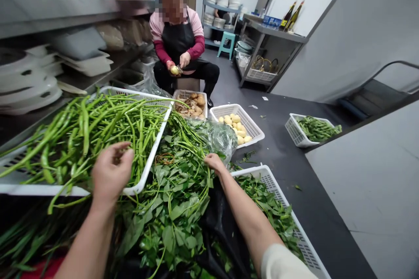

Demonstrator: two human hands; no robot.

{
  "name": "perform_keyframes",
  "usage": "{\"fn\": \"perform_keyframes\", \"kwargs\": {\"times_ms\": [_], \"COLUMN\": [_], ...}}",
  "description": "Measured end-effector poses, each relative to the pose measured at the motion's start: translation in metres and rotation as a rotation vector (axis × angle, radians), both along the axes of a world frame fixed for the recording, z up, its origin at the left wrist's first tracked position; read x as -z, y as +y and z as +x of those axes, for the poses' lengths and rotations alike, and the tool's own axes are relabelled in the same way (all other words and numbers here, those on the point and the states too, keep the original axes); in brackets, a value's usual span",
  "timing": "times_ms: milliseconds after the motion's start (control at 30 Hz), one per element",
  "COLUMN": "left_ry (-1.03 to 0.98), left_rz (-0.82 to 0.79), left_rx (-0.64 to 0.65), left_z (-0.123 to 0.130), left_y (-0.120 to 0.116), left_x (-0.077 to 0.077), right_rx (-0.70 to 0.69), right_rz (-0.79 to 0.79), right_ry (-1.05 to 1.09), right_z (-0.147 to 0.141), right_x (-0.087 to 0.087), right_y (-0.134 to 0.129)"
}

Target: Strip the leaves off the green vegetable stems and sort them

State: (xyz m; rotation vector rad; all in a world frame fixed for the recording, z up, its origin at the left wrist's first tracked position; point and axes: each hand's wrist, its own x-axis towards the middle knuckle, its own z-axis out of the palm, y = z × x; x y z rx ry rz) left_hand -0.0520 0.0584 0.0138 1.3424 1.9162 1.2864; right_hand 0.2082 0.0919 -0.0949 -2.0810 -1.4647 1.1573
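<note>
Left hand loosely curled above the near edge of the left basket; cannot tell whether it grips anything. Right hand pinches stems at the edge of the leafy greens, heaped between the left and right baskets. Progress, judged: partway. Long green stalks, mostly leafless, fill the left basket; the right basket holds leaves. The large middle heap appears left to work through.

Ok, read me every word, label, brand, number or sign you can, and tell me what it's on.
No text can be read.
Bottles on the metal table: any lettering is too small and blurred to read.
White basket holding the green stems: no lettering that I can make out.
</note>
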Motion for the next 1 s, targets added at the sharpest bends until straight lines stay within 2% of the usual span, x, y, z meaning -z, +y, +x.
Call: {"fn": "perform_keyframes", "kwargs": {"times_ms": [67,133,233,333,400,467,567,633,767,833,933,1000], "left_ry": [-0.100,-0.192,-0.329,-0.476,-0.592,-0.736,-0.957,-1.034,-1.075,-1.080,-1.046,-0.992], "left_rz": [-0.169,-0.298,-0.319,-0.303,-0.293,-0.271,-0.220,-0.174,-0.117,-0.104,-0.071,-0.035], "left_rx": [0.191,0.340,0.478,0.554,0.503,0.365,0.144,0.071,0.039,0.028,0.011,0.013], "left_z": [0.024,0.046,0.073,0.089,0.092,0.087,0.074,0.066,0.061,0.062,0.060,0.057], "left_y": [-0.012,-0.018,-0.021,-0.023,-0.024,-0.022,-0.017,-0.012,-0.009,-0.010,-0.013,-0.013], "left_x": [-0.001,-0.002,-0.005,-0.009,-0.015,-0.023,-0.039,-0.047,-0.047,-0.043,-0.037,-0.035], "right_rx": [0.019,-0.015,-0.167,-0.253,-0.209,-0.093,0.119,0.159,-0.003,-0.020,0.108,0.262], "right_rz": [0.083,0.168,0.241,0.246,0.245,0.270,0.319,0.288,0.168,0.133,0.195,0.400], "right_ry": [0.111,0.337,0.737,0.870,0.929,0.989,1.004,0.981,0.963,0.997,1.009,0.872], "right_z": [-0.007,-0.012,-0.020,-0.027,-0.025,-0.016,0.006,0.016,0.012,0.002,-0.008,-0.008], "right_x": [-0.016,-0.037,-0.068,-0.091,-0.101,-0.105,-0.100,-0.090,-0.071,-0.067,-0.068,-0.074], "right_y": [-0.012,-0.027,-0.048,-0.060,-0.064,-0.067,-0.076,-0.088,-0.115,-0.125,-0.135,-0.141]}}
